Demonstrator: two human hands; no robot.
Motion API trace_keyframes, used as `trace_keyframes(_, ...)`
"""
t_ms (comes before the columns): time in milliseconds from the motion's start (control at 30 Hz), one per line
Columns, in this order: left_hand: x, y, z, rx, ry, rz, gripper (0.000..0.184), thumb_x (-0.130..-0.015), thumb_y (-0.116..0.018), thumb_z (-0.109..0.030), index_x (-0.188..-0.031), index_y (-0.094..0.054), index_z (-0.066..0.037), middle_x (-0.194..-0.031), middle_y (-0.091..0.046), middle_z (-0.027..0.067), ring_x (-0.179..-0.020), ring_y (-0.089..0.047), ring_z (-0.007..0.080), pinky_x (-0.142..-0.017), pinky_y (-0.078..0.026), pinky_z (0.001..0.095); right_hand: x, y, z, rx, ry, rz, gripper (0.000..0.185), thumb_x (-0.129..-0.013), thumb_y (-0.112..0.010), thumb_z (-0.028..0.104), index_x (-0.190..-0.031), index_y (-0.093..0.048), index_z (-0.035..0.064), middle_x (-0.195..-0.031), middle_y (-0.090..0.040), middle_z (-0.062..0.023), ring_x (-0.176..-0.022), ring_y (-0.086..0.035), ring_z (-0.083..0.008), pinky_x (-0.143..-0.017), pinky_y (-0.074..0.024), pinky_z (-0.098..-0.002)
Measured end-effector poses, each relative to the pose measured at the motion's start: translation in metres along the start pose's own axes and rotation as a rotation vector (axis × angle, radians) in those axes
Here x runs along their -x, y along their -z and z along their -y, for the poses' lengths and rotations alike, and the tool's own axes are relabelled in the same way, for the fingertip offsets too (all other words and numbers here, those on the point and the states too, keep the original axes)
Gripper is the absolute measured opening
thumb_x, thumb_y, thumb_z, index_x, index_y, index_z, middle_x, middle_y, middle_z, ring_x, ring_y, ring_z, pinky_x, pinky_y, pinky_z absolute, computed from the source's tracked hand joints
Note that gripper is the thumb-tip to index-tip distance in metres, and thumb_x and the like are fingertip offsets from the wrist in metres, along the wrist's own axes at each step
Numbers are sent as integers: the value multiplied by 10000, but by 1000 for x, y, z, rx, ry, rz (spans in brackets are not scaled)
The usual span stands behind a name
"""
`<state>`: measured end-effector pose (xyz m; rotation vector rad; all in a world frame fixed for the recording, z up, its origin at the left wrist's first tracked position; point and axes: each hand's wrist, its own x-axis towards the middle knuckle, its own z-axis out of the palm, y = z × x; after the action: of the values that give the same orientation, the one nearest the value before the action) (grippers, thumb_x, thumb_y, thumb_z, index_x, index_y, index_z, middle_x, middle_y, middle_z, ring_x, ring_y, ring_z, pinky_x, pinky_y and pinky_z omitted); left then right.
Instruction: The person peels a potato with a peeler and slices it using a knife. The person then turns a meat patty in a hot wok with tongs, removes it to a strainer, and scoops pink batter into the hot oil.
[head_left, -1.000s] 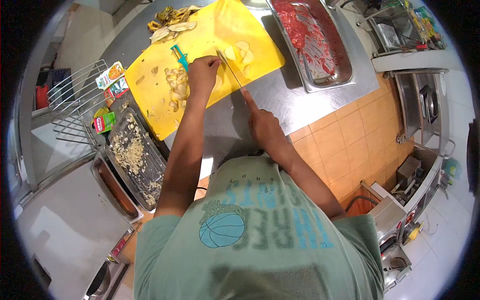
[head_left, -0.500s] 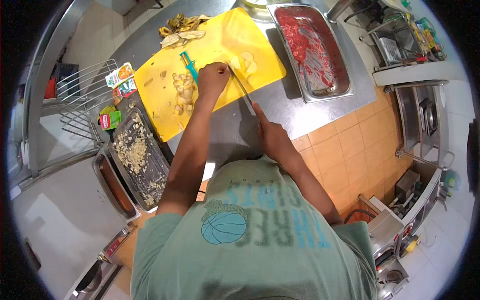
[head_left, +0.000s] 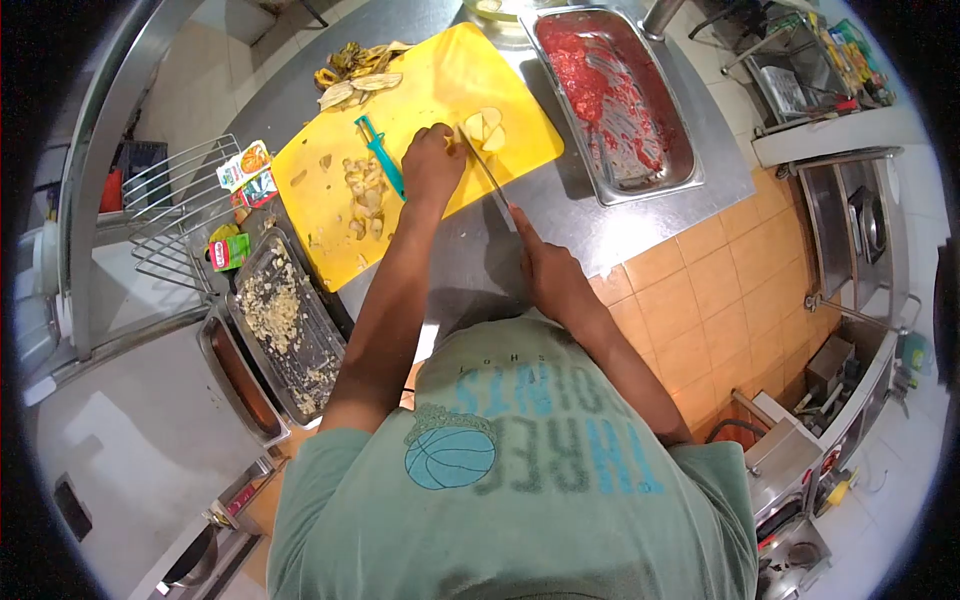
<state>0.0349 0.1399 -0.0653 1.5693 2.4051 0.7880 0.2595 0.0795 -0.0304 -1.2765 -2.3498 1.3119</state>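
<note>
My right hand (head_left: 550, 272) is closed on the handle of a knife (head_left: 486, 172), index finger stretched along it. The blade slants up to the yellow cutting board (head_left: 450, 75), beside my left hand (head_left: 434, 165). The left fingers are bent and pressed down on a pale piece, mostly hidden beneath them. Pale slices (head_left: 485, 128) lie just right of the blade. Left of my left hand are a teal peeler (head_left: 377, 150) and a pile of peelings (head_left: 363, 190). Dark and yellow peels (head_left: 358, 75) rest at the board's upper left edge.
A deep metal pan (head_left: 690, 172) with red mash stands right of the board. At the left are a tray (head_left: 335, 335) of chopped pale bits, a pan of brown liquid (head_left: 235, 375), a wire rack (head_left: 165, 215) and small food packets (head_left: 245, 168). A glass bowl sits at the top edge.
The view has shifted slightly. Both hands stay close to the slices, with the knife still in my right hand and its blade at slightly different angles.
</note>
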Motion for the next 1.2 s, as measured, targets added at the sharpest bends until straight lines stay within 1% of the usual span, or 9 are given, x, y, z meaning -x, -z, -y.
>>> trace_keyframes(67, -6, -3, 5, -47, 33, 25, 215, -738, -633, -123, -931, -629, -27, -879, -628, 170, -806, -629, 332, -718, -514, 419, 6, 2, 3, 23, -25, -1, 693, -850, -474, 26, -1464, -188, 172, -796, -615, -273, -740, -599, -461, -691, -463, -557)
trace_keyframes(167, -11, -9, 18, -101, 12, -10, 192, -730, -649, -164, -889, -620, -61, -823, -639, 111, -767, -635, 294, -679, -511, 418, 9, 8, 8, 20, -92, 47, 692, -842, -475, 21, -1461, -200, 165, -802, -619, -266, -744, -600, -459, -680, -461, -559)
trace_keyframes(367, -7, -3, 11, -173, -43, 7, 229, -710, -653, -199, -840, -583, -24, -822, -628, 164, -767, -628, 338, -684, -508, 430, -15, 1, 3, 53, 14, -16, 696, -828, -488, 28, -1457, -205, 125, -795, -617, -270, -725, -602, -456, -663, -469, -550)
trace_keyframes(667, 0, 18, -14, -369, 192, 217, 287, -774, -630, -303, -886, -615, -40, -876, -661, 167, -857, -642, 326, -742, -518, 410, -20, 13, 9, 31, 28, 1, 681, -830, -492, 24, -1448, -231, 136, -815, -619, -281, -762, -607, -450, -684, -472, -542)
trace_keyframes(767, 8, 27, -15, -239, 49, 314, 297, -751, -674, -325, -878, -628, -60, -886, -666, 135, -862, -646, 291, -743, -515, 395, -7, 17, 10, 18, 0, 35, 668, -837, -483, 16, -1447, -232, 128, -814, -618, -280, -759, -604, -454, -689, -471, -537)
trace_keyframes(867, 10, 26, 15, 3, -26, 249, 277, -714, -730, -280, -878, -634, -78, -856, -661, 110, -850, -644, 271, -736, -509, 386, 7, 24, 16, -37, -68, 63, 596, -916, -445, 82, -1461, -224, 176, -830, -602, -324, -790, -591, -474, -732, -461, -530)
trace_keyframes(900, 9, 30, 20, -6, -145, 224, 246, -712, -736, -157, -917, -637, -62, -885, -650, 114, -841, -640, 267, -745, -508, 368, 11, 25, 17, -48, -68, 58, 592, -919, -442, 82, -1461, -224, 174, -832, -602, -324, -794, -590, -475, -732, -461, -530)
trace_keyframes(1033, 10, 30, 16, 180, -199, 233, 262, -750, -675, -28, -1009, -641, -51, -999, -624, 130, -834, -633, 262, -753, -511, 343, 15, 20, 16, -64, -39, 49, 585, -924, -437, 80, -1461, -222, 165, -828, -602, -325, -805, -591, -479, -733, -462, -526)
trace_keyframes(1200, 10, 16, 21, 252, -200, 208, 190, -773, -701, -66, -959, -675, -35, -913, -674, 121, -775, -659, 220, -711, -525, 318, 18, 15, 18, -78, -38, 50, 620, -901, -450, 59, -1463, -202, 141, -816, -601, -319, -784, -594, -477, -718, -464, -526)
